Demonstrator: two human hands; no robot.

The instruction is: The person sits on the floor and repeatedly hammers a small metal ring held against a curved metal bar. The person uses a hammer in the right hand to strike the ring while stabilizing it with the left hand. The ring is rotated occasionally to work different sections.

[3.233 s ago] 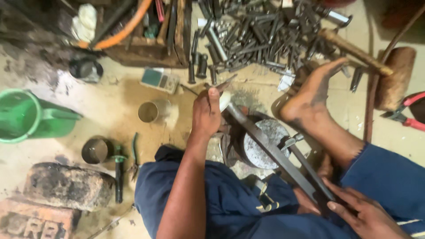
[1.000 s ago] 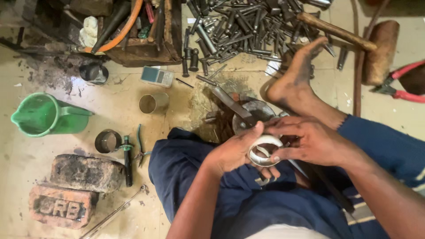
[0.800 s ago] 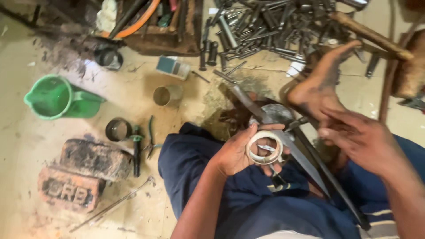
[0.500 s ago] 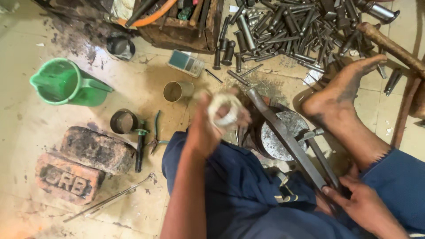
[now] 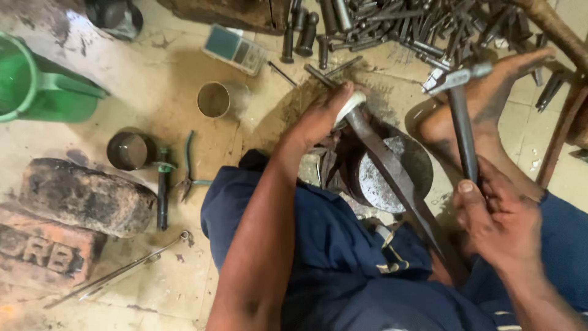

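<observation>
My left hand [image 5: 321, 119] holds a pale metal ring [image 5: 350, 104] against the upper end of a long flat steel bar [image 5: 392, 178] that slants over a round metal block [image 5: 392, 175] on the floor. My right hand [image 5: 499, 224] is shut on the handle of a hammer [image 5: 462, 116], whose head points up near my bare foot [image 5: 484, 104]. I sit on the floor in blue trousers, and the bar's lower end runs between my legs.
A heap of dark steel punches and bolts [image 5: 429, 24] lies at the top. A green jug [image 5: 37, 86], two small tins [image 5: 214, 99], a screwdriver [image 5: 162, 190], pliers [image 5: 187, 168], two bricks [image 5: 79, 196] and tongs [image 5: 116, 273] lie at left. A small scale [image 5: 236, 49] sits nearby.
My left hand carried the ring from my lap up to the top of the bar. My right hand left the ring, went down to my leg and now grips a hammer.
</observation>
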